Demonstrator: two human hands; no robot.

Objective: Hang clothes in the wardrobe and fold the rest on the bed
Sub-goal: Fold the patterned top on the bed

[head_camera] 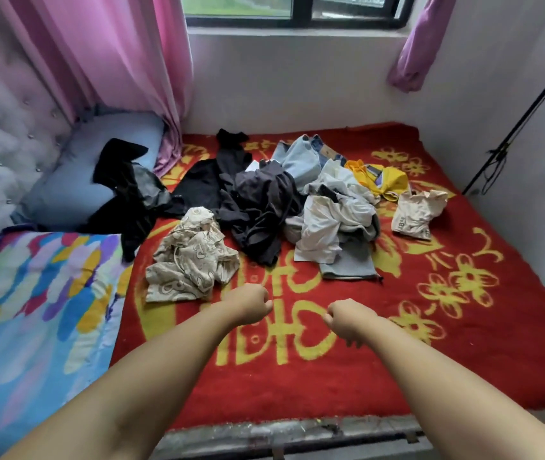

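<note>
Both forearms reach over the bed's near edge, the left hand (251, 303) and right hand (347, 322) curled into fists holding nothing, above a bare stretch of red blanket (297, 386). Beyond them the clothes pile (274, 207) sprawls left to right across mid-bed, a beige printed garment (188, 260) nearest the left hand, a folded quilt (32, 310) filling the left side.

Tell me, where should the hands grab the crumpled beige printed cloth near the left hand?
Probably by the top bunched folds of the beige cloth, coming from the near side, where the left hand already hovers. It lies in a crumpled heap standing up off the red blanket, so raised folds give something to pinch; no collar or hem is clearly visible.
</note>
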